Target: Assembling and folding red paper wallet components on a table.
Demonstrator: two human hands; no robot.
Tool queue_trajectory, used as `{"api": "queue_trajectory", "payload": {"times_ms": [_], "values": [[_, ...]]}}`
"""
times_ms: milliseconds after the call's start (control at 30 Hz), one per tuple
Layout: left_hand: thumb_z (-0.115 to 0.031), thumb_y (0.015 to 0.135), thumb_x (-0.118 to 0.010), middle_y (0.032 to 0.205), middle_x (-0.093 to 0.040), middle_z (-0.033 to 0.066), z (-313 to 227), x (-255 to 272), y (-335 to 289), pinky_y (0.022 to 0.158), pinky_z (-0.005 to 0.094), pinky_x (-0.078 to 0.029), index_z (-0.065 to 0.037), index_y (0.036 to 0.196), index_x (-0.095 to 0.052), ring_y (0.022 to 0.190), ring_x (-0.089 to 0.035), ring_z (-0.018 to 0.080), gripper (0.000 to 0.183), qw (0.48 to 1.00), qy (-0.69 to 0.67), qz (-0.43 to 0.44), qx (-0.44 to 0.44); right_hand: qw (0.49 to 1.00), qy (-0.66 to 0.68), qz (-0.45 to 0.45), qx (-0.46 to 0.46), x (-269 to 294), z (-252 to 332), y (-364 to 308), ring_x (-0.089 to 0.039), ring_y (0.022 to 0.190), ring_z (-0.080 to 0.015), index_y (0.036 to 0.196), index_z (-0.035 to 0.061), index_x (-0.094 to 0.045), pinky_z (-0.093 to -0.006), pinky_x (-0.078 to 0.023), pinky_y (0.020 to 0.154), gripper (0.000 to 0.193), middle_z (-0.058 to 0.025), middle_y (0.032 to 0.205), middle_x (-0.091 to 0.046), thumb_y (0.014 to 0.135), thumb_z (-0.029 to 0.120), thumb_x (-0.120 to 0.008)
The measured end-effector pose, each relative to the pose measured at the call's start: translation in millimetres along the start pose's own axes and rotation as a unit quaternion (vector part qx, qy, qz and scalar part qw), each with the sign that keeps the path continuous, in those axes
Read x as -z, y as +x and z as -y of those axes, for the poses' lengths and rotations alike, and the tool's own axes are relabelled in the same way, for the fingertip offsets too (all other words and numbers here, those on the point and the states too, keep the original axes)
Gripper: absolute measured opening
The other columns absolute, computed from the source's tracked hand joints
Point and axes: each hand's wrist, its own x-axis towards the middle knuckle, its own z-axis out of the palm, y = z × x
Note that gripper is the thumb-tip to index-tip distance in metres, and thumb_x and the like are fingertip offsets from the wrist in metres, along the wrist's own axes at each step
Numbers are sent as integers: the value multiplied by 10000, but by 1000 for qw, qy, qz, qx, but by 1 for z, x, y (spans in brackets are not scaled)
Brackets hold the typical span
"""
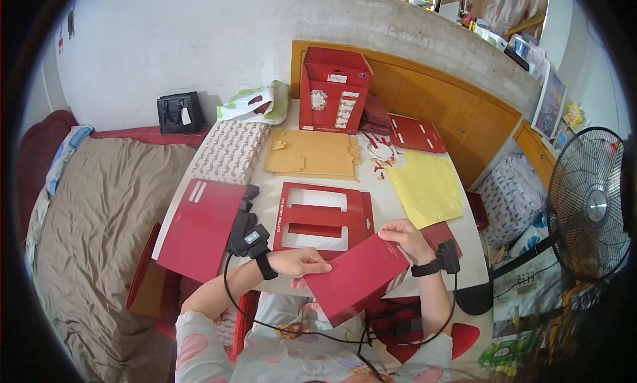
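1. White walls (166, 44) and a wooden panel (415, 91) back a pale tabletop (472, 250), with a bed (113, 204) on the left and a black standing fan (590, 204) on the right.

2. At the near edge, a seated person holds a red card panel (358, 277) tilted above the lap, its long axis running from lower left to upper right.

3. Both hands are on it, neither one nearer. The left hand (298, 262) has its fingers clamped on the left edge, thumb on top; the right hand (408, 240) has its fingers pinched together on the far right corner. The panel lies to the right of the left fingers and to the near side of the right ones.

4. Just beyond lies a red card with two windows (359, 217), overlapped in view by the panel; whether the two touch cannot be told.

5. Closest to the left forearm rests a plain red sheet (199, 230), and past the right hand are yellow sheets (428, 187).

6. Farther back sit a patterned stack (225, 151), brown cardboard (312, 154) and an upright red box (335, 91).

7. Black cable (285, 330) from the wrist straps loops across the lap below the panel, the closest obstruction; the windowed card occupies the space ahead.
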Motion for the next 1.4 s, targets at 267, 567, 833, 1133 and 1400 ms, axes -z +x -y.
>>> {"api": "queue_trajectory", "payload": {"times_ms": [267, 567, 833, 1133, 1400], "values": [[-314, 927, -379, 474, -496, 7, 9, 0, -6, 396, 200, -412, -33, 629, -532, 396, -515, 97, 437, 999, 25, -41, -27, 995, -81, -31, 38, -2, 6, -3, -497, 608, -17, 728, 30, -605, -182, -390, 575, 131, 45, 664, -569, 815, 119, -566], [-349, 909, -416, 529, -559, 44, 12, 12, -7, 404, 203, -399, -33, 567, -482, 432, -535, 86, 471, 990, 106, -94, -24, 990, -102, -50, 84, -3, 22, -10, -447, 564, -9, 718, 17, -576, -163, -360, 540, 151, 72, 629, -520, 823, 123, -557], [-291, 927, -379, 530, -558, 52, 8, 30, -8, 431, 202, -405, -25, 590, -494, 482, -562, 92, 445, 967, 62, -203, -142, 952, -165, -201, 158, -13, 61, -38, -410, 564, -13, 719, 7, -552, -173, -322, 499, 147, 49, 624, -499, 827, 107, -555], [-547, 867, -298, 1258, -414, 135, 6, 18, 43, 910, 423, -375, -39, 1287, -289, 1138, -422, 288, 659, 869, -285, -146, -378, 576, -564, -178, 564, -56, 40, -13, -594, 897, -230, 907, 19, -612, -293, -479, 734, 193, -83, 956, -614, 720, 65, -625], [-198, 875, -503, 1058, -547, 47, -9, 28, 68, 821, 303, -445, -66, 1094, -469, 952, -538, 151, 258, 757, -436, -349, -340, 597, -629, -105, 487, -90, 5, 17, -499, 1062, -244, 1005, 27, -581, -369, -397, 901, 339, -95, 1092, -550, 722, 203, -643]]}}
